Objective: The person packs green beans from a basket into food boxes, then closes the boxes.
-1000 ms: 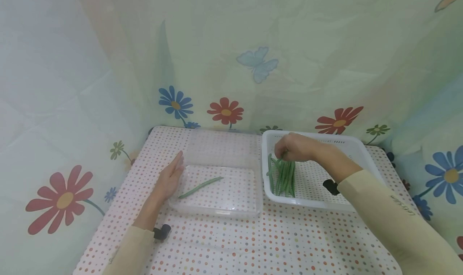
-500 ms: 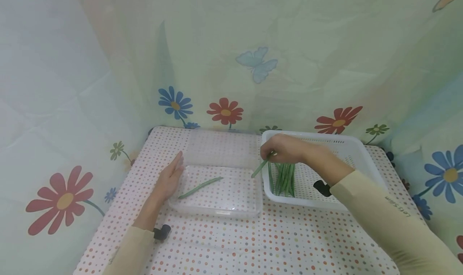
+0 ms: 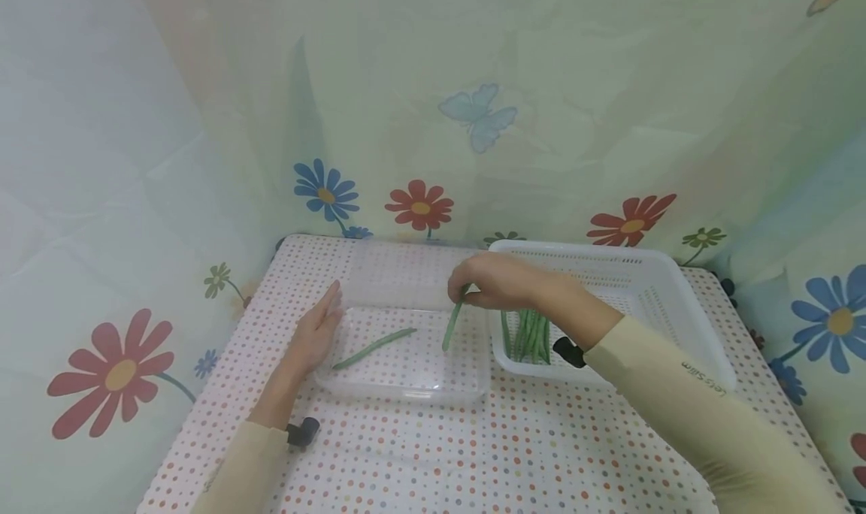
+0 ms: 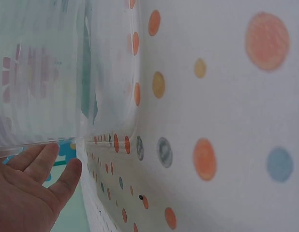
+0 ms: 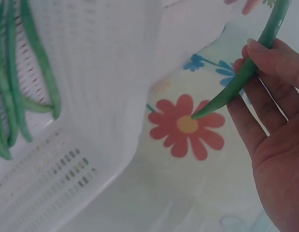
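Observation:
My right hand (image 3: 497,281) pinches one green bean (image 3: 454,325) between thumb and fingers, above the right side of a clear plastic container (image 3: 406,394). In the right wrist view the bean (image 5: 241,79) crosses the fingers, with its curved tip pointing free. A single green bean (image 3: 374,349) lies slanted inside the container. At the container's left side rests my left hand (image 3: 315,335), fingers straight; the left wrist view shows its fingers (image 4: 67,181) beside the clear wall. Several more green beans (image 3: 533,335) lie in the left part of a white plastic basket (image 3: 704,326), partly hidden behind my right arm.
The container's clear lid (image 3: 413,270) stretches out behind it, toward the back edge of the dotted table (image 3: 433,461). Flower-printed sheeting (image 3: 379,86) hangs close behind the table and along both sides. The white basket stands right beside the container.
My right hand has lifted a green bean out of the white basket and carried it left over the clear container. The left hand has stayed at the container's side.

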A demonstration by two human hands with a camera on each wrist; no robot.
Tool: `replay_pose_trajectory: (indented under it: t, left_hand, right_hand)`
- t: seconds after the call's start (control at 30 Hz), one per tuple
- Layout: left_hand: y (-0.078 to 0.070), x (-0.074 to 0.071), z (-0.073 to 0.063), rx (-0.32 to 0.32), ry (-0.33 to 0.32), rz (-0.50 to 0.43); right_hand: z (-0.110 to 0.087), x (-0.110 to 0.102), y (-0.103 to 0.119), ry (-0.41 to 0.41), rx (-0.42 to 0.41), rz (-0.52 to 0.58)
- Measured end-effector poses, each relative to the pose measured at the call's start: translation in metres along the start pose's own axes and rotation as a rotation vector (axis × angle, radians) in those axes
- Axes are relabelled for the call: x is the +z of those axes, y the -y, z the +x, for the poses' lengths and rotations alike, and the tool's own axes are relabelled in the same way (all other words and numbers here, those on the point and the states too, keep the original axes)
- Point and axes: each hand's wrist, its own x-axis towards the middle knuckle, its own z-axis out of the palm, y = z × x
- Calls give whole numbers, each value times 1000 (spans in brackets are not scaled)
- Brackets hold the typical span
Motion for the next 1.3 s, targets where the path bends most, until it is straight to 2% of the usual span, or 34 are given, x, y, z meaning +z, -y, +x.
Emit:
replay_pose_trajectory:
  t: [0.23, 0.4, 0.63, 0.77, 0.93, 1.07, 1.3]
  left_hand:
    - [2, 0, 1, -15, 4, -1]
    - [2, -1, 1, -9, 3, -1]
    - [3, -1, 2, 7, 5, -9]
    - [5, -1, 1, 0, 4, -10]
    - [6, -1, 1, 1, 5, -10]
    - [5, -1, 0, 8, 4, -16]
    - [4, -1, -1, 23, 2, 1]
  right_hand:
    - [26, 12, 19, 24, -57, -68]
    - [35, 22, 31, 27, -80, -116]
    - [48, 32, 37, 26, -67, -74]
    - [57, 37, 41, 10, -88, -76]
    - [70, 48, 47, -31, -111, -133]
    - [77, 59, 52, -28, -111, -200]
    - [86, 70, 57, -32, -118, -232]
